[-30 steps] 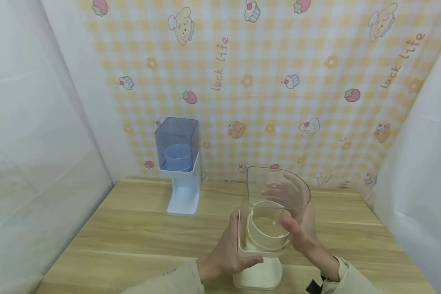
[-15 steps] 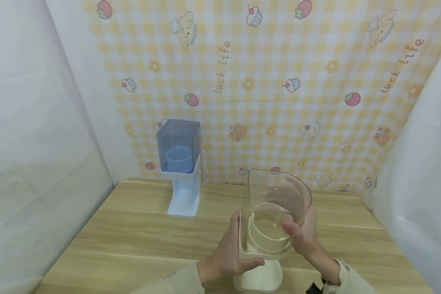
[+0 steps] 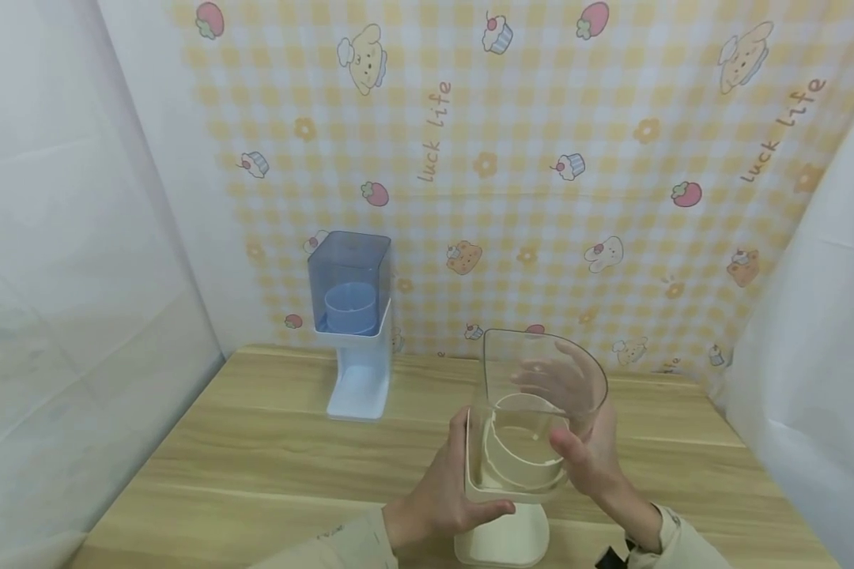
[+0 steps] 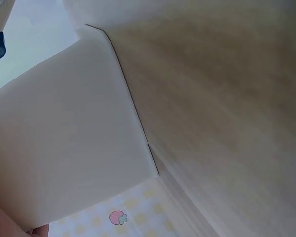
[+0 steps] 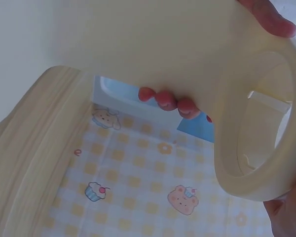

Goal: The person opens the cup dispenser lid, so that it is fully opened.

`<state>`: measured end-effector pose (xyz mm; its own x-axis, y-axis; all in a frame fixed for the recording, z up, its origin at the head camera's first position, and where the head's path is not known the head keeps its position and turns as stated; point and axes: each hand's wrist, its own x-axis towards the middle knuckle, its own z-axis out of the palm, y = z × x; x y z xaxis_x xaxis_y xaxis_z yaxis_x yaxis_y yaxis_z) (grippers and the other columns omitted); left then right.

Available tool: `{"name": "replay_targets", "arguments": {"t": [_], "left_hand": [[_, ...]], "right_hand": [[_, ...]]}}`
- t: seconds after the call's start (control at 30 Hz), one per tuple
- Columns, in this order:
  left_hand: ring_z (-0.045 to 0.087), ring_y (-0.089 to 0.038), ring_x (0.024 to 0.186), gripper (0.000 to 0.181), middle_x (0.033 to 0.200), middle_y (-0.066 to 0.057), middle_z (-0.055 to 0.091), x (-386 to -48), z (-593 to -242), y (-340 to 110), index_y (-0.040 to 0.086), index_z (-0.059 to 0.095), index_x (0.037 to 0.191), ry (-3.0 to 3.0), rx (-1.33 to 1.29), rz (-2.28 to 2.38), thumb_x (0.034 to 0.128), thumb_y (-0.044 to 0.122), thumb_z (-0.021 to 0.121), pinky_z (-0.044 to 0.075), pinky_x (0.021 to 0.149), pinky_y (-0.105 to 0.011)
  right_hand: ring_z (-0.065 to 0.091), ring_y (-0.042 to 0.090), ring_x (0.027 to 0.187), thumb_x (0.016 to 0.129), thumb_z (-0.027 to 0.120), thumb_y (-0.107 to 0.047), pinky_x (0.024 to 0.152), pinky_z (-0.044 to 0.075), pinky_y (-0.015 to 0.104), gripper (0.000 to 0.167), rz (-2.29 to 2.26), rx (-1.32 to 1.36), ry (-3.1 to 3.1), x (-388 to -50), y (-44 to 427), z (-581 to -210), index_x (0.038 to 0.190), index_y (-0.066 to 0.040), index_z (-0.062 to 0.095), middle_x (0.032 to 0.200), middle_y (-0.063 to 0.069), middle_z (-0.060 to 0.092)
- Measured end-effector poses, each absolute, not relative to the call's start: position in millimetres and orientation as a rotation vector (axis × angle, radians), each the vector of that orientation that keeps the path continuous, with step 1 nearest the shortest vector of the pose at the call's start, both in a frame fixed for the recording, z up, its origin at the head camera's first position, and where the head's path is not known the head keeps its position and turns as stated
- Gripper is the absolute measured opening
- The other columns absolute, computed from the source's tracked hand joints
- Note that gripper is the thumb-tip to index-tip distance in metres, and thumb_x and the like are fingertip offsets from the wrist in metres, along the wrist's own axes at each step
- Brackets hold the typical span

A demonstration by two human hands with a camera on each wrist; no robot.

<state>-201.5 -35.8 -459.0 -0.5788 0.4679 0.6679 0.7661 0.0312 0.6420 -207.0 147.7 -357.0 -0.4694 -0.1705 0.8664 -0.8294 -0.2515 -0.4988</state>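
A cream dispenser [image 3: 505,537] with a clear box-shaped top [image 3: 527,371] is in front of me in the head view; a round cream ring [image 3: 519,470] sits inside the top. From the left, my left hand [image 3: 444,486] grips the dispenser's middle, thumb across the front. My right hand [image 3: 594,450] holds the clear top's right side, its thumb against the front and its fingers seen through the plastic. The right wrist view shows the underside of the cream body [image 5: 259,182] with a round opening. Whether the base touches the table cannot be told.
A second dispenser, white with a blue see-through top [image 3: 349,292], stands upright at the table's back left. The wooden table [image 3: 270,466] meets a yellow checked cloth [image 3: 427,142] behind. White sheets [image 3: 78,237] hang at both sides.
The head view has shifted slightly, so everything sits a little lower and further right in it. Both hands keep the same grip on the cream dispenser.
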Motion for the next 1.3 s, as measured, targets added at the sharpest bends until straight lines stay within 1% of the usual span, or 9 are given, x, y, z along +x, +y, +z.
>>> {"name": "replay_targets", "arguments": {"t": [0.23,0.33,0.43,0.6,0.97,1.07,1.3], "left_hand": [[0.059,-0.017,0.120,0.104,0.139,-0.010,0.049,-201.4,-458.5,-36.8,0.006,0.011,0.151,-2.026,-1.239,-1.531,0.0830,0.046,0.078,0.054,0.099,-0.029],[0.059,-0.016,0.119,0.103,0.138,-0.009,0.049,-201.4,-457.8,-37.4,0.008,0.011,0.151,-2.033,-1.228,-1.512,0.0826,0.046,0.078,0.054,0.098,-0.028],[0.058,-0.015,0.120,0.104,0.139,-0.007,0.050,-201.5,-456.9,-37.1,0.010,0.010,0.152,-2.058,-1.216,-1.485,0.0829,0.050,0.076,0.053,0.101,-0.029],[0.057,-0.014,0.123,0.106,0.139,-0.005,0.050,-201.9,-455.6,-36.6,0.009,0.008,0.152,-2.088,-1.199,-1.424,0.0833,0.058,0.072,0.050,0.105,-0.030],[0.056,-0.014,0.123,0.105,0.140,-0.005,0.050,-202.7,-455.4,-35.7,0.011,0.007,0.153,-2.105,-1.190,-1.416,0.0847,0.063,0.067,0.050,0.104,-0.030],[0.057,-0.013,0.121,0.104,0.137,-0.005,0.052,-202.3,-454.7,-36.0,0.011,0.009,0.152,-2.112,-1.176,-1.401,0.0841,0.065,0.066,0.051,0.103,-0.029],[0.058,-0.013,0.119,0.104,0.136,-0.006,0.052,-203.0,-457.3,-35.8,0.011,0.009,0.152,-2.091,-1.192,-1.428,0.0841,0.064,0.067,0.052,0.101,-0.028]], "right_hand": [[0.070,0.022,0.109,0.094,0.066,-0.039,0.093,0.058,0.034,0.083,1.758,1.203,-1.570,-204.9,148.0,-355.4,0.147,0.012,0.027,0.128,0.018,0.065],[0.069,0.022,0.110,0.094,0.067,-0.039,0.094,0.057,0.034,0.085,1.746,1.225,-1.565,-206.0,147.8,-354.8,0.147,0.013,0.026,0.129,0.017,0.064],[0.069,0.023,0.110,0.093,0.069,-0.036,0.095,0.057,0.035,0.084,1.770,1.251,-1.517,-208.0,148.3,-355.0,0.146,0.014,0.026,0.130,0.018,0.064],[0.070,0.024,0.110,0.092,0.070,-0.034,0.095,0.057,0.035,0.082,1.799,1.261,-1.461,-209.6,149.1,-356.6,0.146,0.013,0.028,0.129,0.018,0.065],[0.070,0.024,0.109,0.091,0.070,-0.038,0.095,0.057,0.033,0.084,1.752,1.273,-1.431,-211.7,150.0,-357.2,0.145,0.013,0.030,0.128,0.017,0.066],[0.070,0.024,0.110,0.091,0.070,-0.038,0.095,0.057,0.033,0.085,1.748,1.282,-1.416,-211.5,150.2,-357.6,0.145,0.013,0.029,0.129,0.018,0.065],[0.070,0.024,0.110,0.091,0.071,-0.037,0.094,0.057,0.033,0.084,1.750,1.286,-1.396,-211.4,149.5,-358.8,0.146,0.012,0.030,0.130,0.018,0.065]]}}
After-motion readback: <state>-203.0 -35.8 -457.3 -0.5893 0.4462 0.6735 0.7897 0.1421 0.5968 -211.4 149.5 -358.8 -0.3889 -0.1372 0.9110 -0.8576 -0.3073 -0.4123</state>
